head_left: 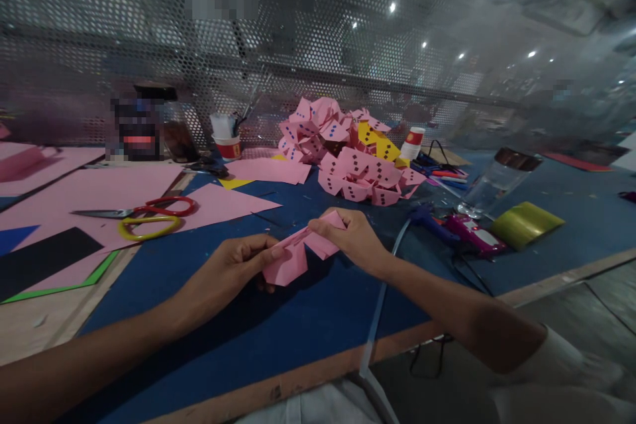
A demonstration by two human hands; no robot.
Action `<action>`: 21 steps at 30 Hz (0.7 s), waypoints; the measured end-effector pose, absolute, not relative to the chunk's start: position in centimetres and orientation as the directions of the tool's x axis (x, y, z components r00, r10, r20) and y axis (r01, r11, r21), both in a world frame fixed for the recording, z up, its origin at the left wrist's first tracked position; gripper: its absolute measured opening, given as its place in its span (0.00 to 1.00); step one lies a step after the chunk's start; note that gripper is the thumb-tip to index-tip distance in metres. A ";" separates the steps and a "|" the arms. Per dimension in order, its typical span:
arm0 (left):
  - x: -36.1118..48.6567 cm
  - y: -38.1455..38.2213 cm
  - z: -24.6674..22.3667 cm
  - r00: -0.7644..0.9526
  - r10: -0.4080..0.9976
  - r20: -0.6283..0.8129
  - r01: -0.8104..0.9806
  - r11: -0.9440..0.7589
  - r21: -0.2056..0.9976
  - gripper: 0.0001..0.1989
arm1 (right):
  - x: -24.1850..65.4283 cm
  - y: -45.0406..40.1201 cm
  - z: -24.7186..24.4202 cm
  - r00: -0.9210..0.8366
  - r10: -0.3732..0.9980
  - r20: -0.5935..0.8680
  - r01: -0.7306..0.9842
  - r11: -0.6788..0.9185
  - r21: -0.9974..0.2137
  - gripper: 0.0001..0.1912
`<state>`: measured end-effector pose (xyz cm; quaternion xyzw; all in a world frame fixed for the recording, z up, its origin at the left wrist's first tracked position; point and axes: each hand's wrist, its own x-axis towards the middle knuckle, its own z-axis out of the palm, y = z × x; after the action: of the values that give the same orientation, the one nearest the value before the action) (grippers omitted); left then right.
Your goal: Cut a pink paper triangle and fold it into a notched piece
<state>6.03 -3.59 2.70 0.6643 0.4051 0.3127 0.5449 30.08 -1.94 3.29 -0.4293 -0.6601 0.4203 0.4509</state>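
A folded piece of pink paper is held between my two hands above the blue tabletop. My left hand pinches its left end, thumb on top and fingers beneath. At the other end, my right hand grips the paper between thumb and fingers. The paper has a crease along its upper edge and a gap between two hanging flaps. Just beyond lies a pile of folded pink paper pieces with dark dot marks, some with blue dots, and a yellow dotted piece among them.
Scissors with red and yellow handles lie on pink sheets at left. A paper cup with tools stands behind. To the right are a glue gun, a clear bottle, a yellow roll and several pens.
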 end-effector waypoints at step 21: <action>6.3 -3.7 3.0 0.455 0.890 -0.034 0.202 -0.067 0.977 0.22 | 30.1 -1.9 3.3 -0.182 0.954 0.239 0.205 0.275 -0.939 0.24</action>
<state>6.27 -3.69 2.97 0.6581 0.4148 0.3167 0.5428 30.12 -1.88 3.32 -0.4440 -0.6524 0.4069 0.4600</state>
